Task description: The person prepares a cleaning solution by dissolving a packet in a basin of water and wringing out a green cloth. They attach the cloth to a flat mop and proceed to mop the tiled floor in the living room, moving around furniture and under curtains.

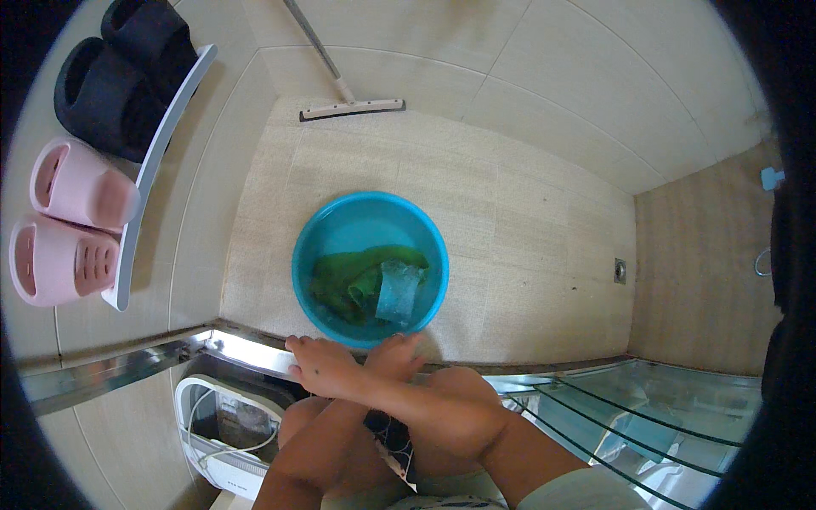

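A round blue plastic basin [306,223] stands on the tiled floor. In it lie a wet-looking green cloth [344,268] and, against its right part, a translucent light-blue piece [398,293] whose kind I cannot tell. My forearms cross over my knees, the right one on top. My right hand [322,366] hangs at the lower left of the basin with its fingers apart and nothing seen in it. Just right of it, my left hand [394,357] is at the basin's near rim, its fingertips overlapping the rim in view; whether they touch it is unclear.
A floor squeegee [354,109] leans at the far wall. Dark slippers [108,102] and pink slippers [83,185] sit on a wall rack [156,153] at the left. A metal threshold [255,354], a white container with a cord [223,472], a glass-and-bar rack [605,408] and a floor drain [619,271] surround me.
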The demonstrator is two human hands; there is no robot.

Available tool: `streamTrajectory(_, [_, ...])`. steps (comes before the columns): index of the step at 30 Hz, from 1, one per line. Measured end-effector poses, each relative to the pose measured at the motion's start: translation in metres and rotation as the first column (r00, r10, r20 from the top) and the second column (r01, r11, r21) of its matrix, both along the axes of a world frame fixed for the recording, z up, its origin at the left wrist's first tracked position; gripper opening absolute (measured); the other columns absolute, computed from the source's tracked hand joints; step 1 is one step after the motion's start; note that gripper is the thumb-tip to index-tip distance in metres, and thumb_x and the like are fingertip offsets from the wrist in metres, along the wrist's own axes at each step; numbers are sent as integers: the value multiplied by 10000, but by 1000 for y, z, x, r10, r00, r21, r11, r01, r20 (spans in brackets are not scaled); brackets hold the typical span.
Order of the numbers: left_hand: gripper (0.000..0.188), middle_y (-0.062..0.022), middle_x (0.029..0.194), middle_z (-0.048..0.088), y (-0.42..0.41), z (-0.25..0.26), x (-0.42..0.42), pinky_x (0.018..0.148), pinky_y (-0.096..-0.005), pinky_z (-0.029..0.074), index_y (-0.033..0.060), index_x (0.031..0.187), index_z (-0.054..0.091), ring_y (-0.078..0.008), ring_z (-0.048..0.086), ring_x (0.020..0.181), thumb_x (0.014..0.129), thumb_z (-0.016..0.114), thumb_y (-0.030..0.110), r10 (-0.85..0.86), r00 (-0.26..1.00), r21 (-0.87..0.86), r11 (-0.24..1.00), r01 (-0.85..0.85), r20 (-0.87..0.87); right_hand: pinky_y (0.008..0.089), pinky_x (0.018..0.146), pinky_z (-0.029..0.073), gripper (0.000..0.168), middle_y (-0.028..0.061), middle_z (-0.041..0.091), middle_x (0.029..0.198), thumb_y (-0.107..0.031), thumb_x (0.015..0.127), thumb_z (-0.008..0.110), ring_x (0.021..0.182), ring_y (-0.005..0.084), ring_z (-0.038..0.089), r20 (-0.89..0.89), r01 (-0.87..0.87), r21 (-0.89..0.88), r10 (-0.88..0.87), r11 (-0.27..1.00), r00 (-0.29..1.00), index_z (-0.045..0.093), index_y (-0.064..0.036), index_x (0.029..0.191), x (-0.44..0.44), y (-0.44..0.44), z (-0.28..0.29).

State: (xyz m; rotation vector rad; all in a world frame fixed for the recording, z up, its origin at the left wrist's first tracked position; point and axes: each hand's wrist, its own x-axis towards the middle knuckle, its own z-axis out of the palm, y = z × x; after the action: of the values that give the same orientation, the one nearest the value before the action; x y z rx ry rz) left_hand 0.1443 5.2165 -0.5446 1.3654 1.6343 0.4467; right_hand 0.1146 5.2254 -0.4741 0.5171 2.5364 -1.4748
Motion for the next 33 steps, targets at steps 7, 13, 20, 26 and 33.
streamTrajectory(7, [466,-244,1032,538,2,-3,1,834,-465,415,88,1187,426,-393,517,963,785,565,279,-19,999,-26,999,18,-38,465,684,456,311,184,566,897,-194,789,540,825,363,567,-17,-12,7,12,1000,1000,445,-14,1024,0,2,1])
streamTrajectory(13, [474,-245,1047,536,7,11,0,857,-466,408,82,1191,434,-391,512,986,782,566,282,-22,998,-85,996,17,-57,464,683,456,309,181,566,908,-194,786,545,827,358,568,-13,-27,5,27,1000,1000,446,-15,1019,1,4,-1])
streamTrajectory(20, [474,-261,985,544,4,0,2,809,-471,420,63,1174,447,-422,519,927,784,590,291,9,999,10,1000,-9,-50,459,688,459,306,189,567,899,-193,784,548,829,358,569,6,-42,10,42,999,999,450,-11,1010,1,5,-1])
streamTrajectory(26, [472,-274,995,542,5,-2,2,812,-474,417,50,1169,440,-425,518,932,780,598,266,-15,999,-20,1000,14,-36,459,688,458,304,188,575,875,-189,781,552,817,361,572,-18,-33,18,33,999,999,457,-7,1005,1,4,-2])
streamTrajectory(33, [487,-238,1037,548,7,2,2,849,-456,419,68,1190,435,-382,529,963,762,569,256,-33,996,-33,999,30,-78,457,690,457,311,187,575,870,-184,773,560,815,359,572,-33,-15,25,16,1000,999,458,-8,1008,1,4,-4])
